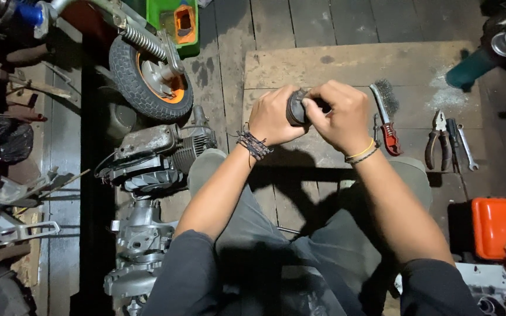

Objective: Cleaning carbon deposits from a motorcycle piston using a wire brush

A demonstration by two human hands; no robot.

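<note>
Dark round part (296, 108) sits clamped between left hand (272, 117) and right hand (341, 114), both grips closed on it.

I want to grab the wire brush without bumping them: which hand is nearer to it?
Right. The right hand sits just beside the wire brush; the left hand is farther, beyond the dark part.

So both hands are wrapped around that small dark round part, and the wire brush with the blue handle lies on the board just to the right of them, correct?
Nearly. The head view shows the left hand and right hand both gripping the small dark round part, and the wire brush does lie on the wooden board just right of them. But its handle is red, not blue.
</note>
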